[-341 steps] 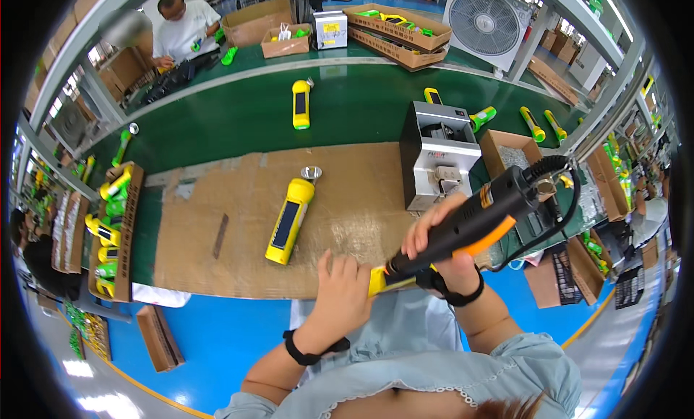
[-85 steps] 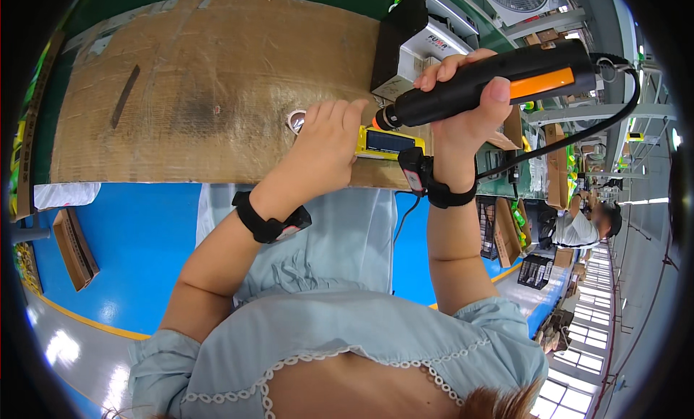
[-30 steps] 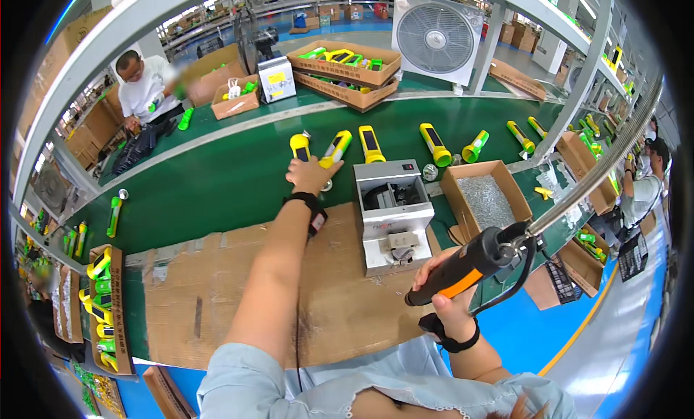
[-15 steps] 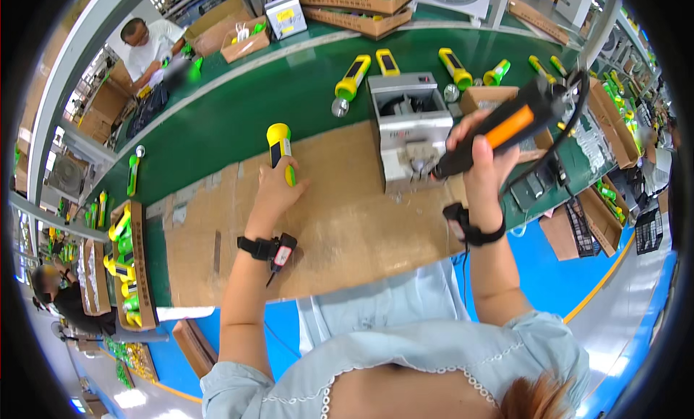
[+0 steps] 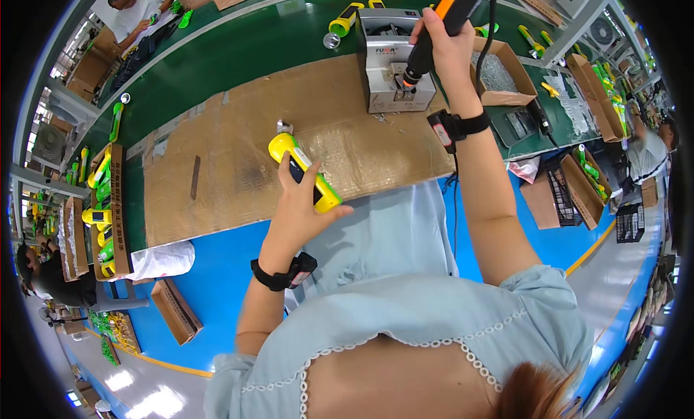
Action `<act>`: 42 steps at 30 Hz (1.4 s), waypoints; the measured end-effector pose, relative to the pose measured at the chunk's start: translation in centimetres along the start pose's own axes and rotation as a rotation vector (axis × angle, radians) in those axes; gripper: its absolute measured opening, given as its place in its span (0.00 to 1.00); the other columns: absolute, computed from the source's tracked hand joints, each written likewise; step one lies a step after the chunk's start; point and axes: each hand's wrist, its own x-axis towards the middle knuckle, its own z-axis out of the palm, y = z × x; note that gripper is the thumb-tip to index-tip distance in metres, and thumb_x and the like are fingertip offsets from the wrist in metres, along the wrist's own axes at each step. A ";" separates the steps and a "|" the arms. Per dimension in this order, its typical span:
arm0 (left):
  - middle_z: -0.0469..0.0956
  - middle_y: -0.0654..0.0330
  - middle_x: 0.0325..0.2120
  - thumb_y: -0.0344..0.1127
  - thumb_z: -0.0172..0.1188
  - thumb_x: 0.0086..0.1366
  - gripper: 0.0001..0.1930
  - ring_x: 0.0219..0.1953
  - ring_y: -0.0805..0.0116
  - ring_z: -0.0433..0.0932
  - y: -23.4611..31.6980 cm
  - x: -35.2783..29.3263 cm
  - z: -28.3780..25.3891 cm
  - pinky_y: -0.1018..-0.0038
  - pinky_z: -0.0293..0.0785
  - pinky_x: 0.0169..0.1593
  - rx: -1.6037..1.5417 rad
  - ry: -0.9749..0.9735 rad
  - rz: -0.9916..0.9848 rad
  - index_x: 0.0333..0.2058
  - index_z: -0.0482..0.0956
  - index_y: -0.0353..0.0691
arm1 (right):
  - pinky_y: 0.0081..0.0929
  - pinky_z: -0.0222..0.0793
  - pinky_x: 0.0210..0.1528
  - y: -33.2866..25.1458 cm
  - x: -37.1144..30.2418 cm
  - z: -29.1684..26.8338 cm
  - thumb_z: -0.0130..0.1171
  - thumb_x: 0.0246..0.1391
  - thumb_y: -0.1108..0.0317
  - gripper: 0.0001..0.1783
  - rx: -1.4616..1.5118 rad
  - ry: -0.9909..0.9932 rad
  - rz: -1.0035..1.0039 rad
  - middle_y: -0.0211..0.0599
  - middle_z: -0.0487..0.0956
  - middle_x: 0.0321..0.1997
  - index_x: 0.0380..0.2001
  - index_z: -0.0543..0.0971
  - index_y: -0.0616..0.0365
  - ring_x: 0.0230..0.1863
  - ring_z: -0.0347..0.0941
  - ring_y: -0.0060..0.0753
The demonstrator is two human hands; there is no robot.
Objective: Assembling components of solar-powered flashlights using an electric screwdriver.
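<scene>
My left hand point(image 5: 300, 213) grips a yellow torch-shaped device point(image 5: 302, 170) that lies on the brown cardboard mat point(image 5: 217, 166) near the bench's front edge. My right hand point(image 5: 442, 54) is raised and closed around a black and orange electric screwdriver point(image 5: 442, 21). The screwdriver's tip points down at the front of a grey metal screw feeder box point(image 5: 390, 57). A cable hangs from the screwdriver past my right wrist.
An open cardboard box of small parts point(image 5: 499, 75) stands right of the feeder. More yellow-green devices point(image 5: 345, 18) lie on the green conveyor point(image 5: 238, 50) behind. A rack of devices point(image 5: 101, 202) is at the left. Another person point(image 5: 141, 7) works at the far side.
My left hand has pulled the yellow device from the mat's far side to the near edge. My right hand has carried the screwdriver up to the feeder box.
</scene>
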 end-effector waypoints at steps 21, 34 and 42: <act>0.71 0.55 0.34 0.49 0.66 0.46 0.26 0.39 0.56 0.69 2.1 4.8 9.8 0.63 0.62 0.46 0.382 0.353 0.209 0.39 0.74 0.38 | 0.27 0.70 0.27 -6.1 -10.5 -0.3 0.58 0.53 0.60 0.19 0.161 0.015 0.180 0.41 0.72 0.25 0.37 0.68 0.65 0.23 0.71 0.33; 0.70 0.56 0.33 0.50 0.62 0.50 0.26 0.39 0.57 0.68 2.2 4.3 10.3 0.63 0.60 0.47 0.474 0.403 0.233 0.43 0.72 0.38 | 0.23 0.69 0.27 -5.2 -10.8 1.0 0.56 0.56 0.64 0.13 0.021 0.107 0.202 0.36 0.74 0.24 0.35 0.69 0.63 0.23 0.72 0.27; 0.69 0.54 0.36 0.48 0.61 0.51 0.28 0.42 0.57 0.67 2.6 3.9 9.9 0.62 0.59 0.50 0.445 0.378 0.210 0.47 0.71 0.38 | 0.21 0.68 0.26 -5.9 -10.7 1.5 0.58 0.55 0.65 0.12 -0.075 0.179 0.239 0.34 0.74 0.23 0.32 0.69 0.62 0.22 0.72 0.25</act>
